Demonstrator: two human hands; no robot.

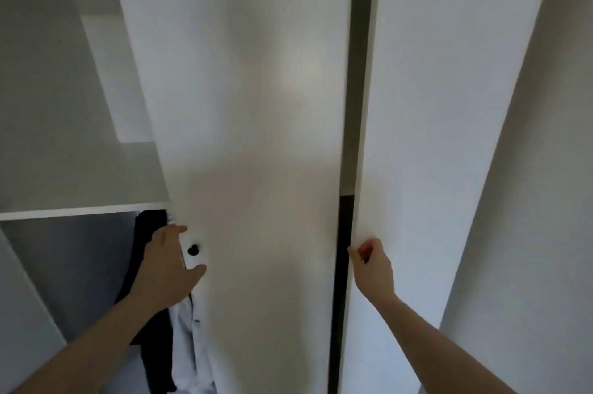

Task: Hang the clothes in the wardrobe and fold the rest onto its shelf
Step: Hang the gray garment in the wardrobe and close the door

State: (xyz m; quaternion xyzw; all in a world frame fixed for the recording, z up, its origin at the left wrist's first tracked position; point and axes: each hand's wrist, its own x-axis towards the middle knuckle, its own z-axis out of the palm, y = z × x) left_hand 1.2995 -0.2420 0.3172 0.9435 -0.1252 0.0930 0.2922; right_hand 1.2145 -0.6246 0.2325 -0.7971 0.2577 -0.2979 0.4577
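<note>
Meanwhile, left hand [167,265] clasps one door [256,169] edge; right hand [373,268] pinches the other door [449,136].

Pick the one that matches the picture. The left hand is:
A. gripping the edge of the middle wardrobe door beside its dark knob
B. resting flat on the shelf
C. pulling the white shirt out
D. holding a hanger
A: the left hand wraps its fingers round the edge of the middle door, thumb on the front just below the dark knob; the hanging clothes are behind it, untouched.
</note>
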